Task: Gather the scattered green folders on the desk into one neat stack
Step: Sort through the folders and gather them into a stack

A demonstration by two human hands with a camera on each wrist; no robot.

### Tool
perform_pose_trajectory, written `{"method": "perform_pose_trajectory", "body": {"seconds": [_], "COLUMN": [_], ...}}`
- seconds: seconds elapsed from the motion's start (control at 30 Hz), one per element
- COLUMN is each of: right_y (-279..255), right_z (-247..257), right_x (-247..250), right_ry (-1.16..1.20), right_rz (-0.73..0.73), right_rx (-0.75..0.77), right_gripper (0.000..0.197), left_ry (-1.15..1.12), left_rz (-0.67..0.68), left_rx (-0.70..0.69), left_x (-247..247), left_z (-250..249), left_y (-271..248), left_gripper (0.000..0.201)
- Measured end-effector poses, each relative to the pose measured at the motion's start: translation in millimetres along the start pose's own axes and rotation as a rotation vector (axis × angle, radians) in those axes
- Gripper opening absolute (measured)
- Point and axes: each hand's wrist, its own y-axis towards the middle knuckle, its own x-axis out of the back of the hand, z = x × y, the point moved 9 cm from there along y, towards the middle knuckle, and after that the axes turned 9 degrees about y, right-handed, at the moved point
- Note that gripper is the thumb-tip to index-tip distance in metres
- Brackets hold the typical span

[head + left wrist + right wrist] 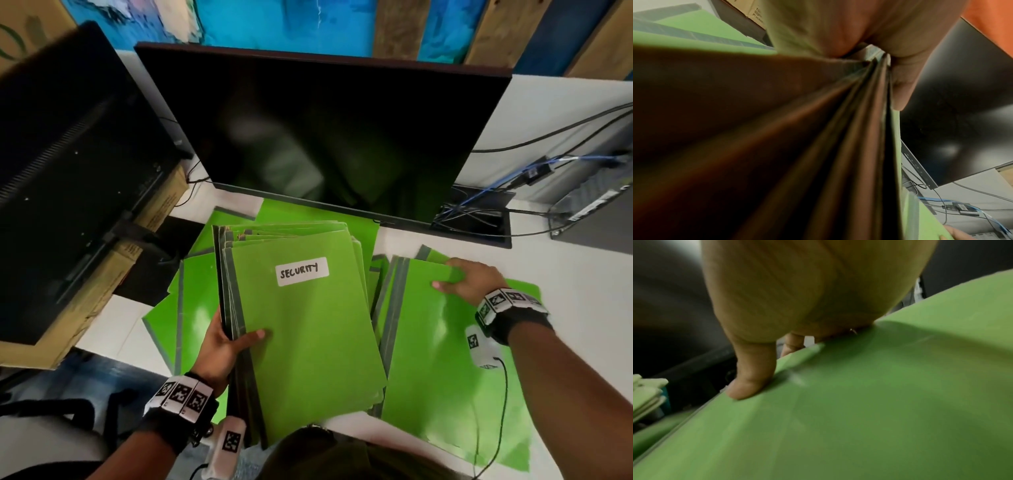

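Observation:
A stack of green folders [305, 329] with grey spines is held above the desk, the top one labelled "SECURITY" [302, 271]. My left hand [226, 346] grips the stack by its spine edge, thumb on top; in the left wrist view the stack's spines [865, 129] run away from my palm. My right hand [462, 281] pinches the far corner of another green folder [435, 349] lying to the right, thumb on top and fingers under its edge. In the right wrist view my thumb [750, 378] presses on that folder [879, 410]. More loose folders [191, 308] lie beneath on the left.
A black monitor [325, 137] stands right behind the folders. Another dark screen [68, 164] sits on a cardboard box [102, 284] at the left. Cables [479, 209] and a grey computer case [596, 212] lie at the back right on the white desk [565, 267].

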Motion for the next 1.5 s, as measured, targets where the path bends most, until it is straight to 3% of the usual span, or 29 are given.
{"method": "perform_pose_trajectory", "body": {"seconds": [0.1, 0.27, 0.4, 0.5, 0.57, 0.63, 0.73, 0.83, 0.9, 1.0, 1.13, 1.17, 1.23, 1.33, 1.43, 1.5], "right_y": [-19.1, -77.7, -135.1, -170.8, -188.4, -194.7, -178.8, -143.7, -120.8, -98.8, -91.8, -91.3, -87.1, -81.3, -78.7, -75.8], "right_z": [0.0, 5.4, 24.4, 33.8, 52.2, 77.7, 102.0, 103.9, 103.2, 108.0, 127.6, 132.3, 135.9, 139.2, 141.0, 138.3], "right_x": [24.1, 79.8, 138.8, 161.9, 168.2, 161.6, 147.3, 128.5, 106.8, 71.0, 36.0, 29.8, 17.0, 0.5, -5.5, -4.9], "right_ry": [0.109, 0.087, -0.001, -0.071, -0.098, -0.105, 0.087, 0.307, 0.346, 0.33, 0.229, 0.199, 0.138, 0.033, -0.019, -0.021], "right_rz": [-0.04, -0.136, -0.273, -0.265, -0.278, -0.257, -0.263, -0.251, -0.205, -0.158, -0.17, -0.178, -0.174, -0.167, -0.208, -0.222], "right_rx": [-0.016, 0.017, 0.102, 0.127, 0.213, 0.31, 0.366, 0.378, 0.358, 0.345, 0.423, 0.44, 0.427, 0.399, 0.395, 0.391], "right_gripper": [0.074, 0.065, 0.058, 0.055, 0.048, 0.04, 0.036, 0.036, 0.048, 0.068, 0.068, 0.066, 0.066, 0.069, 0.068, 0.067], "left_ry": [-0.005, -0.034, -0.022, 0.002, -0.002, -0.008, -0.008, 0.039, 0.035, 0.066, 0.109, 0.108, 0.104, 0.1, 0.172, 0.226], "left_rz": [0.023, 0.094, 0.145, 0.197, 0.232, 0.259, 0.284, 0.34, 0.38, 0.452, 0.453, 0.447, 0.441, 0.407, 0.414, 0.412], "left_rx": [-0.031, -0.072, -0.121, -0.131, -0.123, -0.105, -0.112, -0.116, -0.11, -0.106, -0.082, -0.084, -0.069, -0.07, -0.062, -0.02], "left_x": [-3.8, -21.4, -37.5, -51.5, -61.9, -75.0, -98.5, -123.5, -132.3, -140.9, -138.1, -136.9, -136.1, -134.9, -134.7, -134.5], "left_z": [-4.6, -18.0, -30.6, -35.4, -37.3, -36.0, -36.8, -36.7, -36.2, -33.1, -20.8, -19.8, -18.3, -18.6, -19.3, -15.8], "left_y": [0.0, 3.1, 11.1, 20.8, 22.5, 22.6, 17.7, 6.4, -1.4, -12.3, -16.3, -16.0, -14.4, -10.5, -9.9, -6.1], "left_gripper": [0.059, 0.083, 0.055, 0.058, 0.076, 0.09, 0.063, 0.05, 0.059, 0.095, 0.063, 0.07, 0.102, 0.1, 0.143, 0.147]}}
